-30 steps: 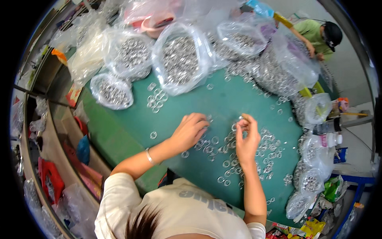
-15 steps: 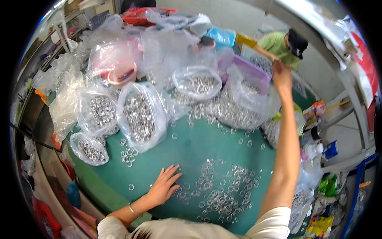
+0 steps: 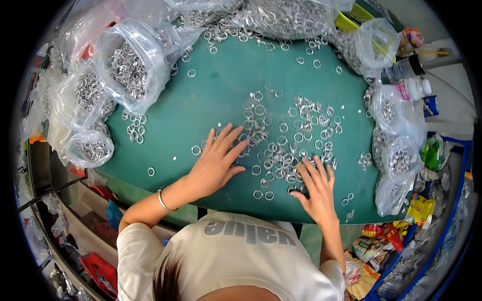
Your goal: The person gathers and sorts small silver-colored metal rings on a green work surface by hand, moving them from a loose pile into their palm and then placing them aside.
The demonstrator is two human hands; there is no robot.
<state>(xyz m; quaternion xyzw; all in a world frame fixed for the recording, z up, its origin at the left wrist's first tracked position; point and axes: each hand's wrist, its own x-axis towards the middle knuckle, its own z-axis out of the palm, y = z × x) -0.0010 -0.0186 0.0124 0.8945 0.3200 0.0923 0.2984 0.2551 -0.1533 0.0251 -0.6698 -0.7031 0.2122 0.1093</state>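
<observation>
Many silvery metal rings [image 3: 277,155] lie loose across the green tabletop [image 3: 201,100], thickest between and beyond my hands. My left hand [image 3: 213,164], palm down with fingers apart, rests at the left side of the scatter. Its fingertips are beside a few rings, and it holds nothing that I can see. Over the right, near part of the scatter lies my right hand [image 3: 318,191], fingers stretched out and touching or nearly touching rings. Whatever is beneath its palm is hidden.
Clear plastic bags full of rings stand at the left, including a large open bag [image 3: 128,70] and a smaller bag [image 3: 91,149]. Another ring-filled bag [image 3: 401,160] is at the right edge, near a plastic bottle [image 3: 415,89]. A big bag [image 3: 286,17] lies at the far side.
My right arm has come back from the far right, where its hand was by another person's hand, to the rings on the table. The view has tilted down toward me. My left hand stays open.
</observation>
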